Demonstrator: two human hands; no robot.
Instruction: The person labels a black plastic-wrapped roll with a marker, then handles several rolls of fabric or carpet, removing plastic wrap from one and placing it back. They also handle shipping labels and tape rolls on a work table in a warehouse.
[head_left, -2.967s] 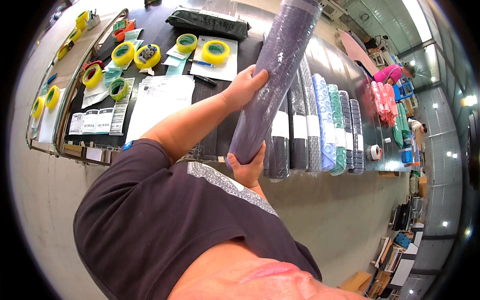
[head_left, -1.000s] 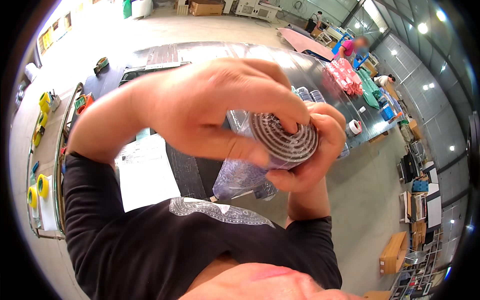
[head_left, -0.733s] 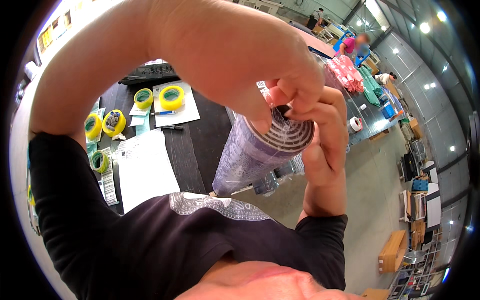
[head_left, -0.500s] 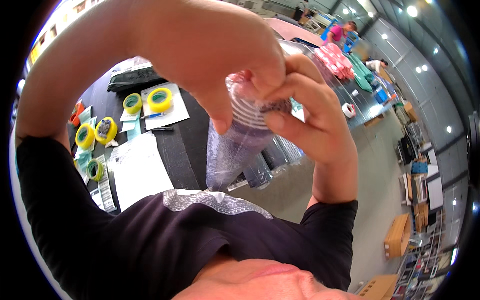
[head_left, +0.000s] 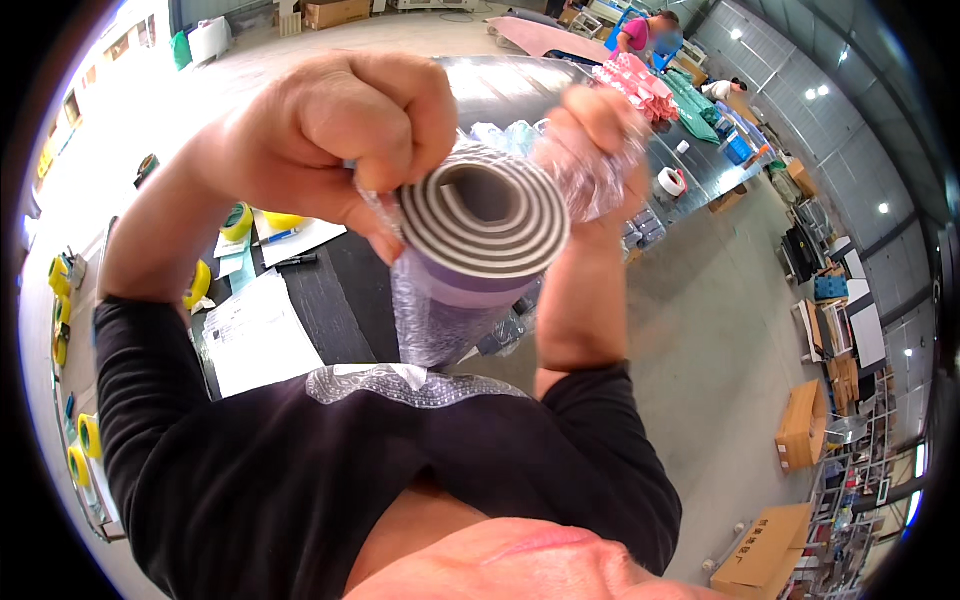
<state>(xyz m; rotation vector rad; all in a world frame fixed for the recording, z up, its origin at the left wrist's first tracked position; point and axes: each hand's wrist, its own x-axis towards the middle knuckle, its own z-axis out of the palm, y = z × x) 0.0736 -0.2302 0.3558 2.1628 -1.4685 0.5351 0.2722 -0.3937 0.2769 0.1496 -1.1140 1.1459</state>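
A rolled foam mat (head_left: 465, 288), purple on its outside with a grey-and-white spiral end, stands upright in front of my chest. Clear plastic bag film (head_left: 602, 180) wraps it, and the bag's mouth is spread apart around the exposed top end. My left hand (head_left: 350, 130) is closed, pinching the film at the roll's left edge. On the other side, my right hand (head_left: 590, 130), slightly blurred, is closed round a bunched part of the film. The lower end of the roll is hidden.
Behind is a dark table (head_left: 345, 290) with a printed paper sheet (head_left: 262, 335), a black pen (head_left: 297, 260) and yellow tape rolls (head_left: 236, 222). Pink folded material (head_left: 635, 85) lies farther off near a co-worker (head_left: 640, 38). Cardboard boxes (head_left: 800, 425) stand on the floor at right.
My hands have moved apart, from meeting over the roll's top to opposite sides of it. The film has been drawn open, and the spiral end now shows.
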